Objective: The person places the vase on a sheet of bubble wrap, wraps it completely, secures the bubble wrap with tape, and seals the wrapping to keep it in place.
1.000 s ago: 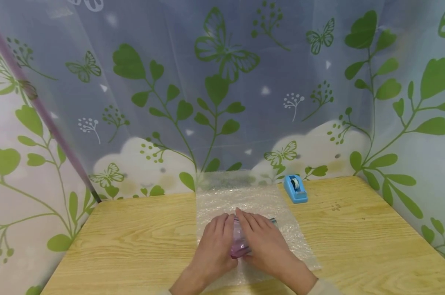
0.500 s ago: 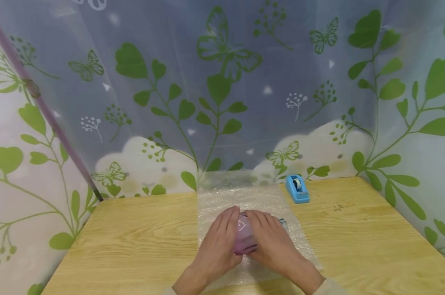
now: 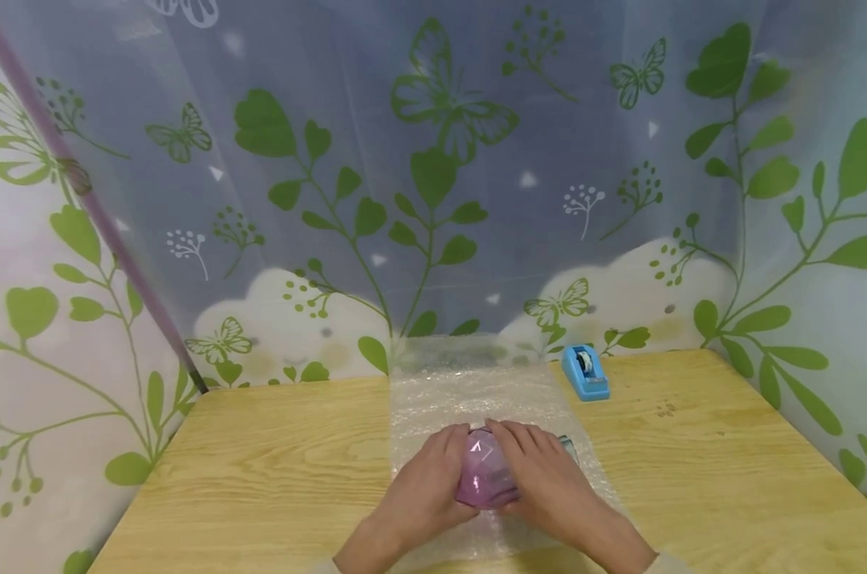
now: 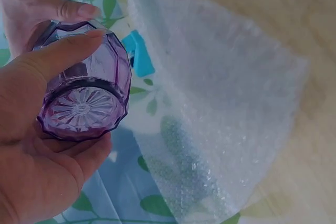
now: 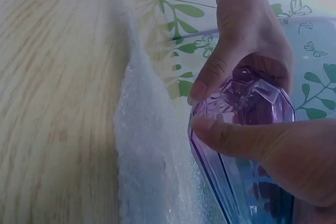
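A faceted glass vessel (image 3: pixel 479 477), purple at the base end and bluish at the other, lies between both hands in the head view. My left hand (image 3: pixel 427 480) holds its base end, thumb and fingers curled around it. On the other side, my right hand (image 3: pixel 548 477) grips the body from above. The left wrist view shows the vessel's base (image 4: pixel 81 109) with a pattern of radiating petals. In the right wrist view, the blue part (image 5: pixel 244 182) is partly hidden behind my right thumb. Beneath the hands lies a sheet of bubble wrap (image 3: pixel 469 395).
A blue tape dispenser (image 3: pixel 586 375) stands at the back right of the wooden table (image 3: pixel 282 462). The bubble wrap's far end reaches up against the patterned curtain (image 3: pixel 469 239) behind the table.
Both hands have turned the glass vessel, so more of its purple base end faces the head camera. The head view has shifted slightly. Bubble wrap and tape dispenser stay put on the table.
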A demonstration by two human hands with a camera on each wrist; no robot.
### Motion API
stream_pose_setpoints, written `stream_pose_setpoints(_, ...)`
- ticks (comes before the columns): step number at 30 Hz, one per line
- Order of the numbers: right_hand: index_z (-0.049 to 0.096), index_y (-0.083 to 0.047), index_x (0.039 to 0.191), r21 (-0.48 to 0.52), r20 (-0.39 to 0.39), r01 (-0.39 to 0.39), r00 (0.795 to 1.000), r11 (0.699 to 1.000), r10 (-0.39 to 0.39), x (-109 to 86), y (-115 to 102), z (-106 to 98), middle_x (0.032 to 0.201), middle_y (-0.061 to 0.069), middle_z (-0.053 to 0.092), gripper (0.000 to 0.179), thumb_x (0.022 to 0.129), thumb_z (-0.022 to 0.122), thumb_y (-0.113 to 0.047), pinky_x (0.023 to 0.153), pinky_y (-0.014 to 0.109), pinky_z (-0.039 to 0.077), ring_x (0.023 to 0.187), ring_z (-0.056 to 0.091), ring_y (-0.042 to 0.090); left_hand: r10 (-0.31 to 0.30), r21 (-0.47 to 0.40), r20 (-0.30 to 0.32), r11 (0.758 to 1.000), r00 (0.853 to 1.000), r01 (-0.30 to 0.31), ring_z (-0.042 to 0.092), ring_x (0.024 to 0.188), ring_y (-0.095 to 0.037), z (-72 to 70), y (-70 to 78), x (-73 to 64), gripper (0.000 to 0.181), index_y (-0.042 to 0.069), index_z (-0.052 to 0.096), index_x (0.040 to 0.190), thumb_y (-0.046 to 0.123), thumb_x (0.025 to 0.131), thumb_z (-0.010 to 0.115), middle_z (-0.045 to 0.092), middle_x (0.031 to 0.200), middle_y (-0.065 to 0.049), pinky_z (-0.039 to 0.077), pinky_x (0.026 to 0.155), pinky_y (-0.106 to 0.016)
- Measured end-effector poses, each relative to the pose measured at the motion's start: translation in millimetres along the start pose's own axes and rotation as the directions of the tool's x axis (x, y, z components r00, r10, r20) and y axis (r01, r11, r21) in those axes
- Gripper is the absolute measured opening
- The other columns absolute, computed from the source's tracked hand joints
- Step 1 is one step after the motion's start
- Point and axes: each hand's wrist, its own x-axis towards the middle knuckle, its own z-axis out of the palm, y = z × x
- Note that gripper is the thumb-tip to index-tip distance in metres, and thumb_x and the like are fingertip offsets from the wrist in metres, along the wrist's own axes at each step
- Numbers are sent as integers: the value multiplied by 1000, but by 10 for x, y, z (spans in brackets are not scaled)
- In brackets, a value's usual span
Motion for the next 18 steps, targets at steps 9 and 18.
stream_pose_setpoints(9,40,-4,137,54,129,9,992,998,-16,-159,36,-4,128,12,49,94,61,89,-32,97,49,38,117,46,30,-87,48,100,995,991,83,56,107,-24,86,195,-79,88,-5,43,125,35,60,88,54,118,-15,49,89,-32)
stream_pose_setpoints(18,41,-7,135,101,151,-6,989,995,-9,-246,101,31,128,9,48,92,60,89,-34,95,50,40,117,45,28,-96,95,90,992,991,88,57,101,-24,235,273,-87,90,-5,43,123,37,57,89,54,111,-13,50,85,-30)
